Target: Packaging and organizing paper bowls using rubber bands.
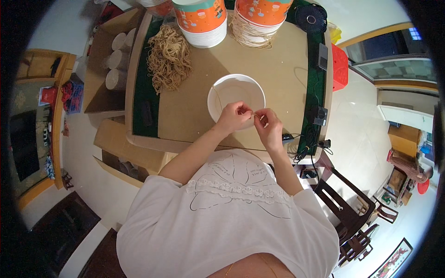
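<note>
Pinching thin tan string [254, 112] between your two hands, over near rim of white bowl [236, 95] at table [282, 69] centre. Your left hand [233, 116] closed on one end, your right hand [268, 124] closed on other, fingertips nearly touching. Tan string pile [169, 58] lies far left; orange bowl stacks [202, 18] stand beyond.

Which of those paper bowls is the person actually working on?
The single white bowl lying alone mid-table, right under both hands, left hand and right hand. The others sit in two orange-patterned stacks at the table's far edge.
</note>
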Available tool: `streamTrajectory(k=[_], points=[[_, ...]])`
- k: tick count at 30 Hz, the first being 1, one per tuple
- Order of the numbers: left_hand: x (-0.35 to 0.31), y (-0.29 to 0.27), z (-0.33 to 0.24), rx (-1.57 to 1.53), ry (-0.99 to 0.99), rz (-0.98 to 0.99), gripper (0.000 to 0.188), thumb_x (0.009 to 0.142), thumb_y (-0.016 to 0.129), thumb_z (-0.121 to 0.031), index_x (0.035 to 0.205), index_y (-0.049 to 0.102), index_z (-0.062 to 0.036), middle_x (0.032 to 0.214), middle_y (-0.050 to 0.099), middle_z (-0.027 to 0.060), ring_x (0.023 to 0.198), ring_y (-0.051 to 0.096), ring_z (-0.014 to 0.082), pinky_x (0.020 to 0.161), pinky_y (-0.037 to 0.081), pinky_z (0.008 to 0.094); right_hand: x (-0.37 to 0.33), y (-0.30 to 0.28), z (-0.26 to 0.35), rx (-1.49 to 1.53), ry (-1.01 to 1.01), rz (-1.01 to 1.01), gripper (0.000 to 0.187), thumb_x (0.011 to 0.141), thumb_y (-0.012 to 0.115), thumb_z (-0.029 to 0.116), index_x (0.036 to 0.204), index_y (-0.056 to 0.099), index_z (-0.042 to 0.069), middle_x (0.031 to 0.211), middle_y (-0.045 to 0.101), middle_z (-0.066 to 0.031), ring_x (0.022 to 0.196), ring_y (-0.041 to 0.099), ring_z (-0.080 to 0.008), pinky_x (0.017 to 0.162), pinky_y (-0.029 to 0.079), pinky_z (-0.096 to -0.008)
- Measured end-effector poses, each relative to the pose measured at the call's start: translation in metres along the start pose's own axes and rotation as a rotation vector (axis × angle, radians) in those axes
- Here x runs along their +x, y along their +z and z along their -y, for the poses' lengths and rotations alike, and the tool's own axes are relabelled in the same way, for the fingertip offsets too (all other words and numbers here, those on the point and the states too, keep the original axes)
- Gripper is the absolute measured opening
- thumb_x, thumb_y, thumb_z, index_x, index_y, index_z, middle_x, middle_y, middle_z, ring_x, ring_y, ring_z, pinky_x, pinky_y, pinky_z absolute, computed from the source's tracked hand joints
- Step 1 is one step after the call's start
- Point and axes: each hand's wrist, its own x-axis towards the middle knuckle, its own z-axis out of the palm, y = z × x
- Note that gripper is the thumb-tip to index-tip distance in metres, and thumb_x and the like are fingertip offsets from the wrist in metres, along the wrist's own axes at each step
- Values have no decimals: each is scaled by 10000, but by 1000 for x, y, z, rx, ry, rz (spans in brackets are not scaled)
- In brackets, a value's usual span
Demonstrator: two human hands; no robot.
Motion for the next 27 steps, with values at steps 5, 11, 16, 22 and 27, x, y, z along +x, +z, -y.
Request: streamTrajectory(k=[5,11,16,22,27], points=[[0,0,-1,-56,17,16,85,799,594,-47,841,611,25,781,637,62,732,601,105,675,484,237,0,0,-1,-10,-40,-3,133,767,631,-11,889,581,6,734,584,-72,557,518,-120,528,437,-251],[-1,-1,-5,-25,8,3,85,804,596,-55,847,613,16,786,638,62,733,602,105,678,484,240,-1,0,1,-15,42,10,142,763,650,16,887,582,18,753,577,-106,594,557,-163,543,454,-271],[1,0,-3,-35,37,8,84,809,597,-57,847,613,15,789,638,57,735,601,104,682,483,241,0,3,-2,4,9,-18,84,790,645,28,848,594,-5,714,574,-68,583,520,-111,536,429,-246],[2,-1,1,-19,36,18,81,814,594,-56,848,611,16,785,633,54,743,598,103,688,477,239,0,2,-1,28,13,-3,67,812,629,26,855,609,-20,739,578,-75,602,526,-112,544,427,-234],[1,0,-4,-51,27,26,104,833,577,-76,855,608,20,778,631,56,742,595,102,684,472,237,-1,2,-3,30,11,0,67,819,622,23,868,613,-22,749,586,-76,615,531,-108,552,430,-230]])
